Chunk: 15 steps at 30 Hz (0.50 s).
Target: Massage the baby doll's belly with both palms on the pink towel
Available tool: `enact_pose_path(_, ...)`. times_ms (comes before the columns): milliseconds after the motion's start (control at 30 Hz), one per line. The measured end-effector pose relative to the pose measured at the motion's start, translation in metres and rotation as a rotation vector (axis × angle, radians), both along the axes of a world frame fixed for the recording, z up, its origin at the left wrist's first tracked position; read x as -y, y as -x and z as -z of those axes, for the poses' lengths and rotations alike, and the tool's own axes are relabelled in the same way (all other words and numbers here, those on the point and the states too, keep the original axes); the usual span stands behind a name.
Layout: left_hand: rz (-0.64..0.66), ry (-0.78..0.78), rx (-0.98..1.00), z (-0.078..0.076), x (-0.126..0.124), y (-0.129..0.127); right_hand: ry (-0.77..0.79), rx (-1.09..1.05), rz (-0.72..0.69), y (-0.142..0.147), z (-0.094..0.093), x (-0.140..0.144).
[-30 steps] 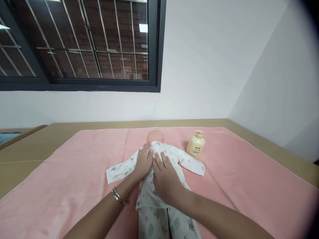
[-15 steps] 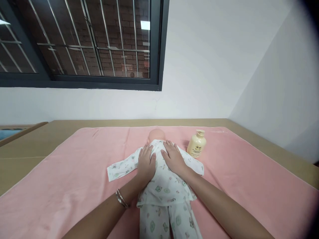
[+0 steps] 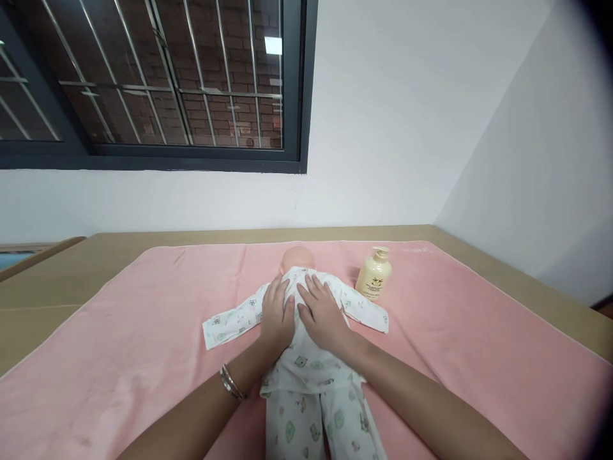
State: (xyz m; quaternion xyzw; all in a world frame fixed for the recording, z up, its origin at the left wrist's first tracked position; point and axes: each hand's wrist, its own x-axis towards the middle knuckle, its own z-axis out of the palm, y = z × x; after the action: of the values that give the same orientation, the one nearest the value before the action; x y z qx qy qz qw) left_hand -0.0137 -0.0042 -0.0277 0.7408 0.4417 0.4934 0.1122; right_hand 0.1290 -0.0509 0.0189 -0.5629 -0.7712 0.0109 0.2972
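Your left hand and right hand lie flat and unclenched, side by side on the doll mid-blanket, with open pink cloth either side and a lotion bottle near its right sleeve.

One doll lies on one pink towel, dressed in one printed top and one pair of printed trousers. Two hands rest on the doll's back: one left hand, one right hand. One cream pump bottle stands just right of the doll. Two bangles circle the left wrist.
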Motion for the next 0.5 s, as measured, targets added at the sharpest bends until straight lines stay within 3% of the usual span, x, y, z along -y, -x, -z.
enact_pose_path(67, 0.004, -0.014, 0.006, -0.0007, 0.0017, 0.0008, 0.020, -0.002, 0.000, 0.0026, 0.0038, 0.0001)
enact_pose_path(233, 0.006, -0.020, 0.023, -0.0011, 0.0031, 0.0013, -0.108, -0.029, 0.043, -0.0007, -0.0010, 0.0005)
enact_pose_path(400, 0.003, 0.003, 0.032, -0.0011, 0.0035, 0.0012, 0.006, -0.030, 0.018, -0.0049, 0.0006, -0.0035)
enact_pose_path(500, 0.001, 0.014, 0.032, -0.0024, 0.0040, 0.0011, -0.078, -0.095, 0.042, -0.0061, -0.0037, -0.0011)
